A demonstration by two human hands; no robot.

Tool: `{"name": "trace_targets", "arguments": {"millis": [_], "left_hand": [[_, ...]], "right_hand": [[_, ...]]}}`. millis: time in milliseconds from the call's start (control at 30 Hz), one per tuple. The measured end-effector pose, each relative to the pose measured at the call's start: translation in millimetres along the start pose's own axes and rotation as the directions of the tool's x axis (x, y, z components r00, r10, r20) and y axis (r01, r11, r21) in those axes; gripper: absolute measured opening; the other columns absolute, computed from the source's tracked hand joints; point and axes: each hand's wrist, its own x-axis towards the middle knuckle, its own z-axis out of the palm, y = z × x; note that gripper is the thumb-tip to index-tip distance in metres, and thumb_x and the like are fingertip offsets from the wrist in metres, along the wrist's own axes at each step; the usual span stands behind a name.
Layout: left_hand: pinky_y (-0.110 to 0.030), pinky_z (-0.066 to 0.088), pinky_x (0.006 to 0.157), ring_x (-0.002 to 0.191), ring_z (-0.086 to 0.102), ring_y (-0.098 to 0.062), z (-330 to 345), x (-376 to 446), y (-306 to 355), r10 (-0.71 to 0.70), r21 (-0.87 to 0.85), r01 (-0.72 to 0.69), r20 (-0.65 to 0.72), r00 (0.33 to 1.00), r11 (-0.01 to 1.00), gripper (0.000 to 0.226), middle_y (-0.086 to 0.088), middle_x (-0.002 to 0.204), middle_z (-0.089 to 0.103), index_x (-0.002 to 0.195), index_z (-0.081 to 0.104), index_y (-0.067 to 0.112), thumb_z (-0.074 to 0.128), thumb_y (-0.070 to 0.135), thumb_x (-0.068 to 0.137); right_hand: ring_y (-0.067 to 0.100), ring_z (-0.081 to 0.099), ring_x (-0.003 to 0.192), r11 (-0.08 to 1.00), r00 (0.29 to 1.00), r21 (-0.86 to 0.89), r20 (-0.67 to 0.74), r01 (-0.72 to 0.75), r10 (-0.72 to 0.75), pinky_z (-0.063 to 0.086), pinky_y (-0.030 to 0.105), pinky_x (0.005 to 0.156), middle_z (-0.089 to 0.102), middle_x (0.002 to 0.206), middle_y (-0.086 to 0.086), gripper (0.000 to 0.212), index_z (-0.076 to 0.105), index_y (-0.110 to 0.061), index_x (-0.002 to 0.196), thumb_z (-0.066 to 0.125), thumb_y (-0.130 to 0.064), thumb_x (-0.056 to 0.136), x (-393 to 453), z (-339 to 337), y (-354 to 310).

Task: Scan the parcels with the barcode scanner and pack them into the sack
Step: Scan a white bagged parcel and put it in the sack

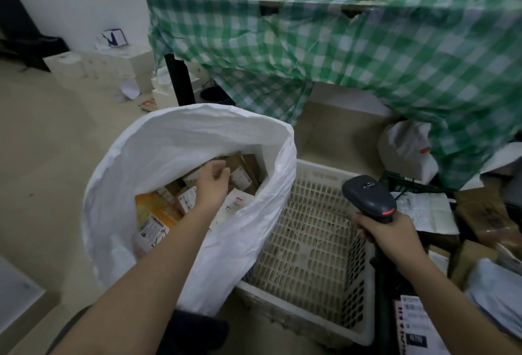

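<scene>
scanner (370, 198) in curled right fingers (360, 220)

Sack (158, 140) and crate (316, 312) on floor (48, 142)

One white sack (169, 140) holding at least six parcels (158, 213), exact number unclear under the overlap; one barcode scanner (368, 199); one white slatted crate (310, 241); one checked-cloth table (339, 44); two hands: left hand (211, 185), right hand (392, 237)

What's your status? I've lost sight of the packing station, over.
Left hand open inside the sack, over the parcels. Right hand grips the barcode scanner above the empty white crate. Nothing blocking.
</scene>
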Motion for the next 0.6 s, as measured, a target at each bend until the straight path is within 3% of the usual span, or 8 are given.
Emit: {"name": "trace_targets", "arguments": {"millis": [67, 167, 333, 433, 500, 600], "left_hand": [[-0.024, 0.049, 0.083, 0.099, 0.056, -0.013, -3, -30, 7, 0.055, 0.024, -0.056, 0.067, 0.996, 0.998, 0.023, 0.002, 0.110, 0.058, 0.119, 0.057, 0.012, 0.054, 0.019, 0.098], [-0.008, 0.041, 0.067, 0.087, 0.056, -0.005, 5, -75, 22, 0.156, 0.021, -0.161, 0.166, 0.974, 0.987, 0.015, 0.009, 0.094, 0.059, 0.108, 0.058, 0.015, 0.060, 0.021, 0.094], [-0.017, 0.046, 0.069, 0.083, 0.059, -0.009, 50, -136, 50, 0.238, 0.013, -0.263, 0.379, 0.894, 0.965, 0.011, 0.005, 0.090, 0.062, 0.102, 0.057, 0.018, 0.061, 0.022, 0.093], [-0.026, 0.048, 0.080, 0.088, 0.059, -0.013, 94, -164, 56, 0.193, 0.054, -0.275, 0.585, 0.788, 0.960, 0.014, 0.003, 0.092, 0.060, 0.101, 0.056, 0.018, 0.063, 0.024, 0.092], [-0.029, 0.049, 0.085, 0.093, 0.059, -0.014, 127, -181, 51, 0.139, 0.123, -0.299, 0.679, 0.720, 0.946, 0.016, 0.004, 0.094, 0.060, 0.102, 0.057, 0.019, 0.064, 0.028, 0.091], [-0.028, 0.047, 0.087, 0.102, 0.057, -0.014, 175, -210, 35, 0.071, 0.213, -0.355, 0.765, 0.640, 0.910, 0.029, 0.000, 0.109, 0.060, 0.115, 0.060, 0.016, 0.064, 0.033, 0.091]], "right_hand": [[0.023, 0.059, 0.060, 1.000, 1.000, -0.005, 0.009, 0.015, -0.015, 0.047, 0.033, 0.063, 0.066, 0.064, 0.013, 0.013, 0.068, 0.002, 0.080, 0.075, -0.009, 0.081, -8, -6, -3], [0.023, 0.062, 0.063, 0.999, 0.999, 0.001, -0.005, 0.054, -0.054, 0.049, 0.034, 0.066, 0.067, 0.064, 0.010, 0.007, 0.068, -0.005, 0.079, 0.074, -0.007, 0.081, -23, -23, -9], [0.009, 0.061, 0.056, 0.986, 0.989, 0.105, -0.084, 0.127, -0.118, 0.049, 0.019, 0.054, 0.067, 0.060, 0.001, 0.012, 0.066, -0.012, 0.076, 0.077, -0.011, 0.080, -45, -70, -11], [0.004, 0.060, 0.057, 0.979, 0.976, 0.141, -0.181, 0.148, -0.122, 0.047, 0.015, 0.054, 0.067, 0.068, 0.001, 0.013, 0.068, -0.010, 0.081, 0.080, -0.013, 0.078, -52, -106, -3], [0.002, 0.064, 0.061, 0.972, 0.977, 0.201, -0.199, 0.120, -0.079, 0.053, 0.020, 0.062, 0.069, 0.071, -0.001, 0.012, 0.068, -0.012, 0.081, 0.080, -0.013, 0.078, -53, -127, 6], [0.016, 0.064, 0.068, 0.956, 0.972, 0.281, -0.236, 0.085, -0.017, 0.055, 0.037, 0.077, 0.069, 0.074, 0.007, 0.012, 0.068, -0.014, 0.080, 0.079, -0.014, 0.078, -52, -150, 26]]}}
